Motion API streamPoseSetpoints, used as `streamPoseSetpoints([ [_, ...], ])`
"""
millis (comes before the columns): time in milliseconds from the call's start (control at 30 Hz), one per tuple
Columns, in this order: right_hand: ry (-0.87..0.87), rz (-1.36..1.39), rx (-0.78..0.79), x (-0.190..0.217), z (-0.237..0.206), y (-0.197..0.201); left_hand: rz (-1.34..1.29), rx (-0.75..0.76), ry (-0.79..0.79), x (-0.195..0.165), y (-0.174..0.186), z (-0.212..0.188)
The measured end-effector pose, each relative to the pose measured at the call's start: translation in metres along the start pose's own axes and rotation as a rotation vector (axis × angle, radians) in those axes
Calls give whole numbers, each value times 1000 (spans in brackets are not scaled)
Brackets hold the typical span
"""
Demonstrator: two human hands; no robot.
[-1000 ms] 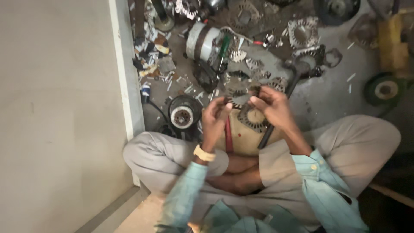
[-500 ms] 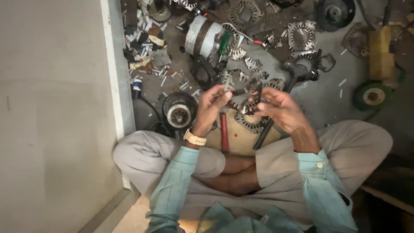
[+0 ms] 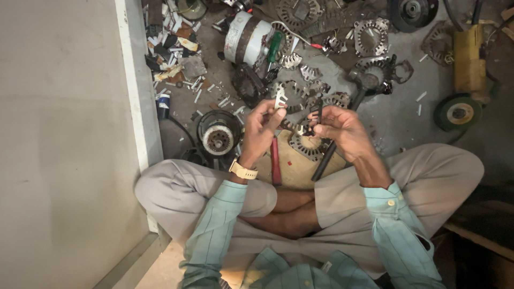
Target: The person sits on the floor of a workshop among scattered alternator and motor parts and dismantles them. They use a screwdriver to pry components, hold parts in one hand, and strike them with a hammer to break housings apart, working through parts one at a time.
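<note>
I sit cross-legged on the floor. My left hand (image 3: 261,127) pinches a small flat silvery metal piece (image 3: 280,97) between thumb and fingers. My right hand (image 3: 338,127) grips a small dark metal part (image 3: 319,109) close beside it; the two parts nearly meet in front of me. Below my hands a toothed round stator plate (image 3: 306,147) lies on a tan wooden board (image 3: 292,170). A red-handled tool (image 3: 275,162) and a hammer with a dark handle (image 3: 342,126) lie on that board.
A round motor part (image 3: 218,134) sits left of the board. A white and brown motor housing (image 3: 245,38), a green-handled screwdriver (image 3: 273,47), several toothed metal plates, a yellow grinder (image 3: 467,69) and scrap litter the grey floor. A pale wall (image 3: 59,134) rises on the left.
Both hands rose from the board and now hold the small parts higher. The view shifted slightly, showing more of my legs.
</note>
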State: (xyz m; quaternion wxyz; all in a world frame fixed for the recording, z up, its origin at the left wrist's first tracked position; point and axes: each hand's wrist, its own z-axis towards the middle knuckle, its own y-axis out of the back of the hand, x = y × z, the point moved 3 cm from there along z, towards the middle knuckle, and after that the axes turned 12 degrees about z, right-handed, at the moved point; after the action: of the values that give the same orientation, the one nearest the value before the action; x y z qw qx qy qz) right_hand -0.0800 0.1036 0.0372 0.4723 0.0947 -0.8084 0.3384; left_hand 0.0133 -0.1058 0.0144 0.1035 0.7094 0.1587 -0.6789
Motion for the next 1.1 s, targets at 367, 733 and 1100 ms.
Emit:
streamPoseSetpoints([
  [367, 78, -23, -65, -10, 6, 6, 159, -48, -102, -23, -2, -4],
  [733, 217, -181, -346, -42, 26, 39, 418, -146, -196, -18, -24, -21],
  [1100, 45, -10, -17, 10, 3, -2, 141, 35, 27, 4, -1, -6],
])
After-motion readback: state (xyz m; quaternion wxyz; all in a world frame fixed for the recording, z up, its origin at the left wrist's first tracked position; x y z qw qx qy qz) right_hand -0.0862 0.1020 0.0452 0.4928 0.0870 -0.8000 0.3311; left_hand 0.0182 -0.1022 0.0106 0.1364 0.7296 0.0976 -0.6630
